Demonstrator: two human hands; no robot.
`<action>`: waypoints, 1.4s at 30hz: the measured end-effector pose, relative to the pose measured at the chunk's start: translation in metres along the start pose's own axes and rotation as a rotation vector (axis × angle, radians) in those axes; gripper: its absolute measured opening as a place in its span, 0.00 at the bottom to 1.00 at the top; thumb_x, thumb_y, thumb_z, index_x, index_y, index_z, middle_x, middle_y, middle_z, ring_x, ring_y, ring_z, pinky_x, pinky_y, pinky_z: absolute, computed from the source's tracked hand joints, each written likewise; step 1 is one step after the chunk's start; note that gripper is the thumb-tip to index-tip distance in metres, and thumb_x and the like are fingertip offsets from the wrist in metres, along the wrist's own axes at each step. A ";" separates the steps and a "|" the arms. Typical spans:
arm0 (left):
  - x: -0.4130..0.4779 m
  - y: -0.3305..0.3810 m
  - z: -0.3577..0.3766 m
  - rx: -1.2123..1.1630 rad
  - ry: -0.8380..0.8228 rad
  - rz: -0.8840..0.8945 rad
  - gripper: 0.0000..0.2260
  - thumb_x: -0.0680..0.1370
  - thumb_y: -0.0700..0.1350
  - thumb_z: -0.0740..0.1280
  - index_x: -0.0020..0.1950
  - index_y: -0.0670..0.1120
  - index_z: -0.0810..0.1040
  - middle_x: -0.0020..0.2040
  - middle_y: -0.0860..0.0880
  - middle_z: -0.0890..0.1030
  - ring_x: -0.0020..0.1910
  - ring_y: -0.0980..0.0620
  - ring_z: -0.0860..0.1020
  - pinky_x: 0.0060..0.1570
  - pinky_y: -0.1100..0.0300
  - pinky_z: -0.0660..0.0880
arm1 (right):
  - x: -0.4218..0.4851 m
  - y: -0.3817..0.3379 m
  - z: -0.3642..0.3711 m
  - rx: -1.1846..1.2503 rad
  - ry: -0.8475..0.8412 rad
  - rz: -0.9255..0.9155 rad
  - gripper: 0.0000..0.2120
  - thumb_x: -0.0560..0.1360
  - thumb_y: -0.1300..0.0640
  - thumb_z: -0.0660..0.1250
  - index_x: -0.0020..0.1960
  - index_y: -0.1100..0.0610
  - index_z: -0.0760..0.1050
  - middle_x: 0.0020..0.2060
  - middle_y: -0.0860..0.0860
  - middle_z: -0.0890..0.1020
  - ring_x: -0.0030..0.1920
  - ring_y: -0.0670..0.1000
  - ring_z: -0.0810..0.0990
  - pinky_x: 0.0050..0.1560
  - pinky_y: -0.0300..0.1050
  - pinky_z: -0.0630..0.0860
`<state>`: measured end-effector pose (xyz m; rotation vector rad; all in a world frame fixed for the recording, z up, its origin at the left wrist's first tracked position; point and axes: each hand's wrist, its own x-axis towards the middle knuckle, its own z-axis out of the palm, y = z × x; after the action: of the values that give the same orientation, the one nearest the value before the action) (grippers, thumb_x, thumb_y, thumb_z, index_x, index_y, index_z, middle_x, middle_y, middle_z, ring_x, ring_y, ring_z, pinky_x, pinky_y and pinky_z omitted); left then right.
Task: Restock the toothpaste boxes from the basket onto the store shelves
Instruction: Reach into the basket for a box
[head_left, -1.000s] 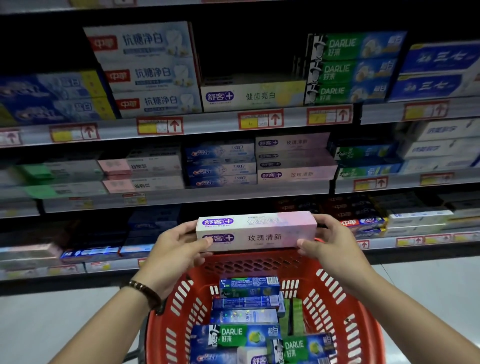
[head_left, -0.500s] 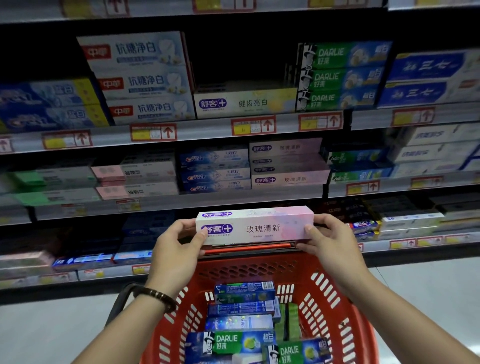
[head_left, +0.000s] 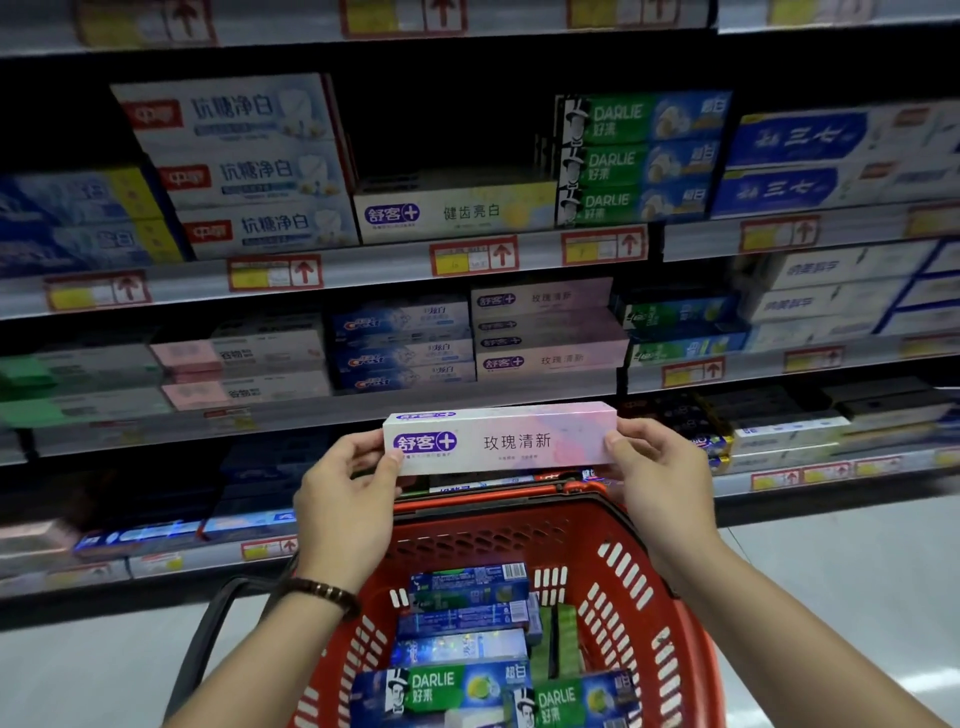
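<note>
Head view: the long white-and-pink cardboard toothpaste box (head_left: 498, 439) is held level above the far rim of the red plastic basket (head_left: 493, 535), facing the shelves. The left hand (head_left: 345, 499) and right hand (head_left: 660, 478) each have their grip clamped on one end of it. Judged light and stiff but crushable, with smooth faces, so holding it by the ends suits it. Matching pink boxes (head_left: 545, 358) lie on the middle shelf beyond.

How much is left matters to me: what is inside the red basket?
Inside the basket lie two green DARLIE boxes and several blue boxes beyond them; anything beneath them is covered.
</note>
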<state>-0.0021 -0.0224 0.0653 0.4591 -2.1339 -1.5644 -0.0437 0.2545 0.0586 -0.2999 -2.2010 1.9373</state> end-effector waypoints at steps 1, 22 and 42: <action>-0.001 0.000 0.002 0.001 0.000 0.008 0.07 0.80 0.42 0.72 0.55 0.53 0.84 0.47 0.53 0.87 0.43 0.57 0.86 0.48 0.50 0.85 | 0.000 0.000 -0.001 -0.012 0.019 -0.006 0.06 0.85 0.51 0.68 0.55 0.45 0.84 0.47 0.46 0.88 0.49 0.50 0.88 0.43 0.51 0.85; 0.016 0.046 0.068 0.053 -0.017 0.111 0.19 0.77 0.39 0.73 0.63 0.59 0.82 0.54 0.58 0.84 0.49 0.64 0.82 0.58 0.54 0.82 | 0.059 -0.032 -0.027 -0.085 0.304 -0.094 0.04 0.80 0.56 0.75 0.52 0.47 0.85 0.42 0.43 0.86 0.49 0.49 0.85 0.54 0.53 0.83; 0.086 0.045 0.162 0.120 -0.048 0.047 0.26 0.77 0.40 0.72 0.74 0.56 0.75 0.63 0.58 0.75 0.51 0.64 0.76 0.55 0.64 0.71 | 0.169 -0.016 -0.001 -0.066 0.264 -0.048 0.13 0.80 0.57 0.72 0.63 0.48 0.86 0.46 0.39 0.84 0.55 0.46 0.83 0.61 0.44 0.77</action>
<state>-0.1620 0.0765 0.0806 0.4117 -2.2670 -1.4413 -0.2060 0.3006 0.0768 -0.4780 -2.0829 1.6932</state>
